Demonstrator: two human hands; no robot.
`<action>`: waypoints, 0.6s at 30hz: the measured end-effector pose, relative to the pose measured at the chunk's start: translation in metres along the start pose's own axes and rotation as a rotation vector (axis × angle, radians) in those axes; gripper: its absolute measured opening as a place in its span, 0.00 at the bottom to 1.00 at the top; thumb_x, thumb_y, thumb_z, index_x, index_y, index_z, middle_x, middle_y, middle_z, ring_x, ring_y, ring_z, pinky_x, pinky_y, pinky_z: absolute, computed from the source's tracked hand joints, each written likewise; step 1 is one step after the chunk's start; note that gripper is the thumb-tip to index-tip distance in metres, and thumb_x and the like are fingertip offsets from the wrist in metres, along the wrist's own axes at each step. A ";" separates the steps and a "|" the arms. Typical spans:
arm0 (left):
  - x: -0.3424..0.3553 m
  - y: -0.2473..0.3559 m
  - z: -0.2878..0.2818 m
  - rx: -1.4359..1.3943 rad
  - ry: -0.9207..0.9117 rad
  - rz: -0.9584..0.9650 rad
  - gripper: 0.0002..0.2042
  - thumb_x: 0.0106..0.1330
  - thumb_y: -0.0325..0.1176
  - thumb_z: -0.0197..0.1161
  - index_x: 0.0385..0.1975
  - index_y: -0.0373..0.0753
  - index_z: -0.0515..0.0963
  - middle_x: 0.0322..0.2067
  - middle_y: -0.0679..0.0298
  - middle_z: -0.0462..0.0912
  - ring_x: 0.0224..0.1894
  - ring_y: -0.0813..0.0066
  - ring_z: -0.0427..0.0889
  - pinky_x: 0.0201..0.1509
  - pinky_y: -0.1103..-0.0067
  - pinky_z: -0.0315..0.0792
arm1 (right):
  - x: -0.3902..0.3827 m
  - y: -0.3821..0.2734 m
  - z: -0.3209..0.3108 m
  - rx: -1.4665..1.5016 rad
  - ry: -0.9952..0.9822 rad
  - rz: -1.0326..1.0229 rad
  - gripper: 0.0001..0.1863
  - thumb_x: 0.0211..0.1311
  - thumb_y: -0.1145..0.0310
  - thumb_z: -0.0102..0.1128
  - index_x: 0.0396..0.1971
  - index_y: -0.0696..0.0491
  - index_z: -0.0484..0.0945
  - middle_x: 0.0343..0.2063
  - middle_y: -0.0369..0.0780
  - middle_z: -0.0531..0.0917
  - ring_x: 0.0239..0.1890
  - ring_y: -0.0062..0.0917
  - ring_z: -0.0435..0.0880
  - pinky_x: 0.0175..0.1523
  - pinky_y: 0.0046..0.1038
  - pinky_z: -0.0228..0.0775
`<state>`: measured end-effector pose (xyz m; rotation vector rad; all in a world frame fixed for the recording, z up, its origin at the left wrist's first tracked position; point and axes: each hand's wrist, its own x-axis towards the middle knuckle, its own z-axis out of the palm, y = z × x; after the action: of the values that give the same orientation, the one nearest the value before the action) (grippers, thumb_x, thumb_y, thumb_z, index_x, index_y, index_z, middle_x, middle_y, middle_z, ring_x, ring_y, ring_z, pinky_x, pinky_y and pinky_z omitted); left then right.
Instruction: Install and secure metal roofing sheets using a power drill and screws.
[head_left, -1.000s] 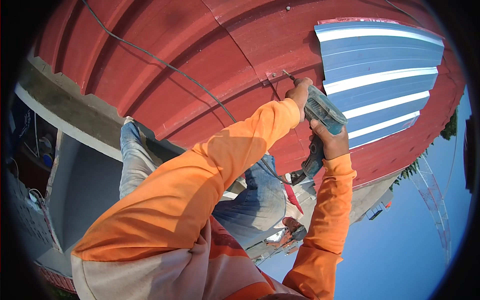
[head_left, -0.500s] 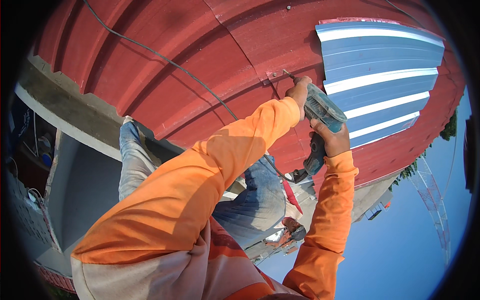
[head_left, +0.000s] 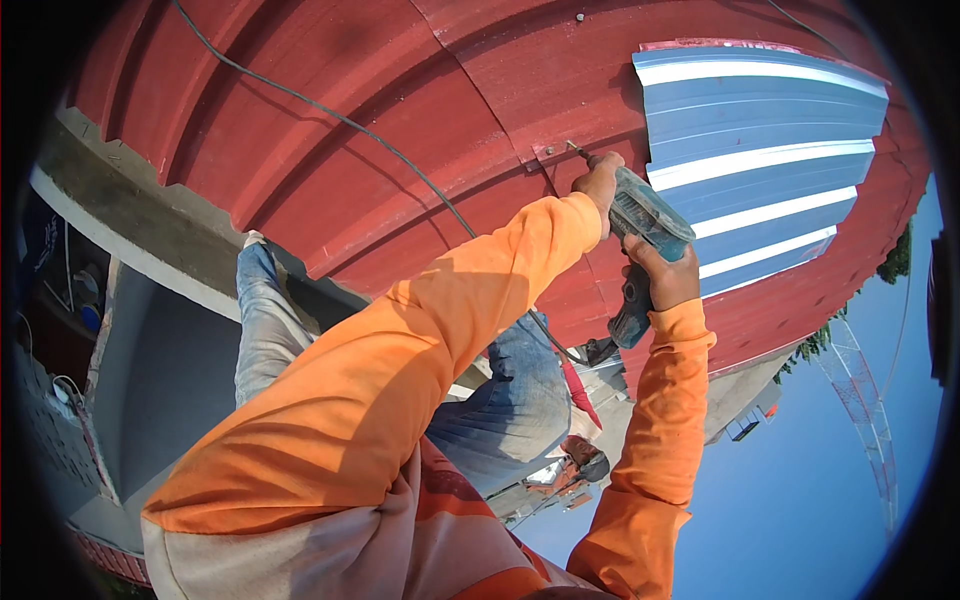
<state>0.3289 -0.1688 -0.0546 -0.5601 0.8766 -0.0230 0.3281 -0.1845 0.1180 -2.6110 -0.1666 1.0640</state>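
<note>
While ridged red sheeting spreads beneath, left fingers and right fingers clasp a dusty, rounded teal drill.

teal-and-black drill, orange sleeves, red roof, white-striped blue panel

No lettering, number or sign is readable on the drill; none on the red roof or blue sheet.

The left grip partly hides the drill near its bit.
</note>
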 end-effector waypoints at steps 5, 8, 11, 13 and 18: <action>0.003 0.000 -0.002 0.003 0.007 -0.009 0.12 0.59 0.45 0.58 0.30 0.43 0.72 0.24 0.63 0.77 0.25 0.66 0.79 0.34 0.67 0.76 | 0.002 0.001 0.001 0.017 -0.006 0.016 0.17 0.50 0.69 0.68 0.39 0.59 0.76 0.26 0.39 0.81 0.21 0.24 0.80 0.25 0.24 0.73; 0.007 -0.002 -0.002 0.028 0.032 0.004 0.12 0.59 0.45 0.58 0.30 0.44 0.72 0.24 0.63 0.77 0.26 0.66 0.79 0.34 0.67 0.76 | 0.004 0.005 0.000 0.053 -0.013 0.030 0.17 0.50 0.69 0.68 0.38 0.59 0.76 0.26 0.39 0.81 0.21 0.25 0.81 0.25 0.25 0.73; 0.011 -0.001 -0.004 0.018 0.025 -0.009 0.12 0.59 0.46 0.59 0.30 0.43 0.72 0.25 0.63 0.77 0.26 0.66 0.79 0.35 0.67 0.76 | 0.007 0.006 0.001 0.068 -0.023 0.025 0.17 0.50 0.69 0.68 0.38 0.59 0.76 0.26 0.40 0.81 0.22 0.25 0.81 0.25 0.25 0.74; 0.011 -0.001 -0.003 0.024 0.044 -0.005 0.12 0.58 0.46 0.59 0.30 0.43 0.72 0.25 0.63 0.77 0.27 0.66 0.79 0.36 0.67 0.76 | 0.009 0.007 0.001 0.065 -0.026 0.025 0.17 0.50 0.70 0.68 0.39 0.60 0.76 0.26 0.40 0.81 0.21 0.25 0.81 0.25 0.25 0.74; 0.012 -0.001 -0.003 0.024 0.034 0.002 0.13 0.58 0.46 0.59 0.31 0.43 0.73 0.26 0.63 0.77 0.27 0.66 0.79 0.37 0.68 0.75 | 0.010 0.007 0.002 0.073 -0.021 0.022 0.16 0.50 0.70 0.67 0.39 0.60 0.76 0.26 0.39 0.81 0.21 0.24 0.81 0.27 0.24 0.74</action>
<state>0.3345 -0.1735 -0.0644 -0.5377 0.9093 -0.0413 0.3340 -0.1887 0.1077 -2.5427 -0.1014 1.0852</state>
